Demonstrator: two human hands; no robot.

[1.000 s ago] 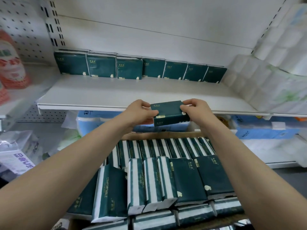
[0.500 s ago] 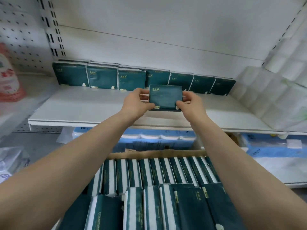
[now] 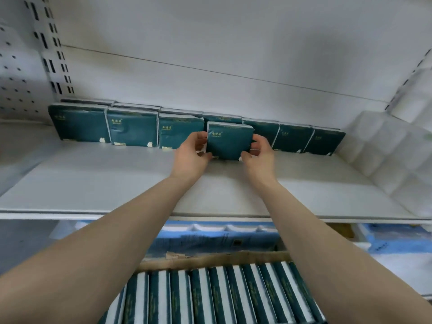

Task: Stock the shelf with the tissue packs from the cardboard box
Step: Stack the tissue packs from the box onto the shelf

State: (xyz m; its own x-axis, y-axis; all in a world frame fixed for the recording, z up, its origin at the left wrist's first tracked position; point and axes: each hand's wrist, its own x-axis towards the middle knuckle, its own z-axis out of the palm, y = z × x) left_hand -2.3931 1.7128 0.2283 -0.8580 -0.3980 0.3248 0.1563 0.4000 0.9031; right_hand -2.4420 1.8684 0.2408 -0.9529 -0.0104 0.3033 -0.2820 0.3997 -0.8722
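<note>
Both hands on one tissue pack (image 3: 230, 140): left hand (image 3: 191, 155) pinches its left edge, thumb at the lower left corner, fingers wrapped behind; right hand (image 3: 259, 155) does the same on the right edge, thumb at the lower right corner. Pack is upright, dark green face toward the camera, bottom edge at the shelf (image 3: 117, 183) surface; can't tell if it's touching or just above. It sits just in front of the back row of packs (image 3: 133, 127), covering most of the fourth pack from the left. The row stands upright along the white back panel (image 3: 233, 43), seven faces visible. The three left ones stand nearer, with tops of more packs showing behind them. Near half of the shelf board is bare white. Far right on the shelf: white wrapped roll packs (image 3: 385, 155) stacked up to the edge of the frame. Far left: slotted upright (image 3: 53, 54) and pegboard (image 3: 14, 78). Below the shelf edge, blue packs (image 3: 210, 239) on a lower level. Nearest the camera, between the forearms: cardboard box (image 3: 210, 260), far rim visible, filled with green-and-white boxed packs (image 3: 210, 298) standing on edge in a tight row.
</note>
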